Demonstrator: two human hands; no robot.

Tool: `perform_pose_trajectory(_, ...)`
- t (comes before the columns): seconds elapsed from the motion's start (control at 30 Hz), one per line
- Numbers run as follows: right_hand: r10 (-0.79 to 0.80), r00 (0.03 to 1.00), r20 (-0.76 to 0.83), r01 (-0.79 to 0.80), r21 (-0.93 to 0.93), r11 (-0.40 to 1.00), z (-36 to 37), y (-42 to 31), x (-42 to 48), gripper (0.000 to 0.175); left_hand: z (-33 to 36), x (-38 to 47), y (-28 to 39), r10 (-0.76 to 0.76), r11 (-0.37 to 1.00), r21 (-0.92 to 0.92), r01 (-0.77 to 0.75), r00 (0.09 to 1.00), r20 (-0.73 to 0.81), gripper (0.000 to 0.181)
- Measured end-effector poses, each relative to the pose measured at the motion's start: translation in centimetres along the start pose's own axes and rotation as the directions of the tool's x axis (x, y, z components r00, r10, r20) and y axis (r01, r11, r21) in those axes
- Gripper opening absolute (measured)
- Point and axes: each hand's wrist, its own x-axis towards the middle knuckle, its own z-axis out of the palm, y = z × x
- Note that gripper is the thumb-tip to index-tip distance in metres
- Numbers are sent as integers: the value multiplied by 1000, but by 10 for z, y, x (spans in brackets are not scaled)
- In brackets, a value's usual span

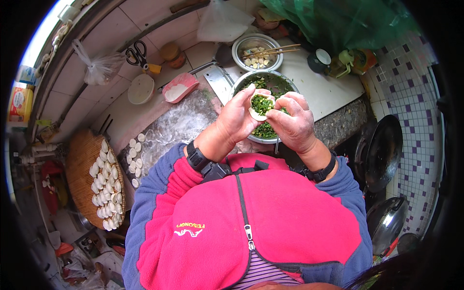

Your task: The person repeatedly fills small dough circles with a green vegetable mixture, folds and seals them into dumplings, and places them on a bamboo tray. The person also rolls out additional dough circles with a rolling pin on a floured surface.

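Note:
A round dough wrapper [258,116] filled with chopped green filling [261,104] rests in my left hand [235,116], its edge curled up around the filling. The fingers of my right hand [295,121] pinch the wrapper's right edge. Both hands are above a metal bowl [237,85] of the same green filling, and a thin metal handle [277,145] sticks out over its near rim. To the left, several small dough pieces [133,153] lie on a floured dark board [181,116]. Finished dumplings [108,181] stand in rows on a round woven tray [78,174] at far left.
Behind the filling bowl is another bowl [239,47] with pale pieces and chopsticks [282,50] across it. A pink scoop of flour [186,84], a white bowl [141,89] and a jar [173,54] stand along the wall. Scissors [137,54] hang there. A wok [385,156] is at right.

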Motion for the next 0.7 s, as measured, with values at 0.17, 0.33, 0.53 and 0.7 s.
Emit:
perform_pose_trajectory(0.17, -23, 999, -30, 23, 19, 1000, -2, 2, 7, 29, 10, -8, -2, -6, 993, 119, 7, 1000, -13, 31)
perform_pose_trajectory(0.33, 255, 967, 16, -254, 187, 949, -12, -1, 13, 17, 19, -12, 0, 169, 618, 759, -204, 978, 125, 47)
perform_pose_trajectory(0.53, 283, 958, 43, -286, 218, 933, -20, -4, 19, 18, 24, -16, 8, 161, 157, 937, -311, 944, 287, 40)
perform_pose_trajectory(0.7, 400, 916, 17, -381, 342, 859, -17, -11, 19, 22, 24, -16, 7, 163, 240, 892, -383, 922, 352, 48)
